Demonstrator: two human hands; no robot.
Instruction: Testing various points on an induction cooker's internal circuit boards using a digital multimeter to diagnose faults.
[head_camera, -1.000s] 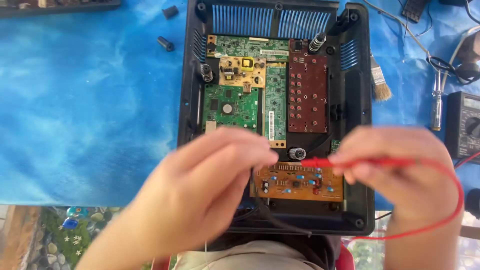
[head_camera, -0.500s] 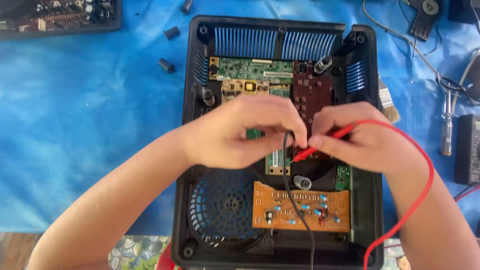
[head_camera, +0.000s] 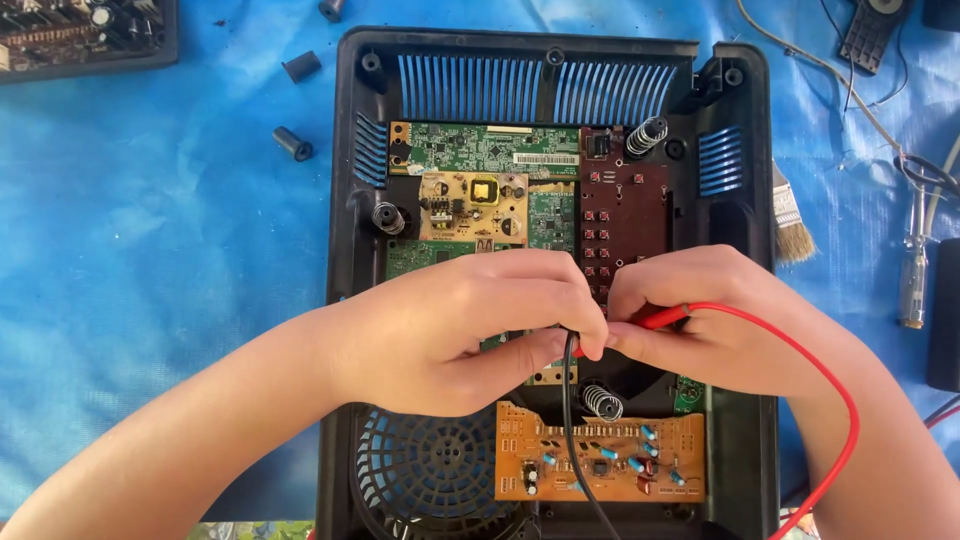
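The left hand (head_camera: 470, 330) and the right hand (head_camera: 715, 320) meet over the middle of an open black housing (head_camera: 745, 200), fingertips nearly touching. The right hand's grip is closed on a red probe (head_camera: 662, 319), pinched between thumb and fingers, with its red lead (head_camera: 845, 420) looping out past the wrist and down to the lower edge. The left hand's grip is closed around a black lead (head_camera: 570, 420) that drops from under its fingers across the lower board; the probe end is hidden by the fingers. Both tips point down into the housing between the hands, where the contact spot cannot be seen.

The housing lies on a counter covered with a blue sheet (head_camera: 150, 250). Inside it sit a green circuit board (head_camera: 490, 150) at the top, a yellowish board (head_camera: 470, 205) below it, a dark red button board (head_camera: 620, 215) to the right, and an orange board (head_camera: 600, 465) with small blue parts near the bottom. A round fan grille (head_camera: 430, 480) shows lower left, and a coil spring (head_camera: 602, 402) stands just below the hands.

A paintbrush (head_camera: 790, 225) lies just right of the housing.
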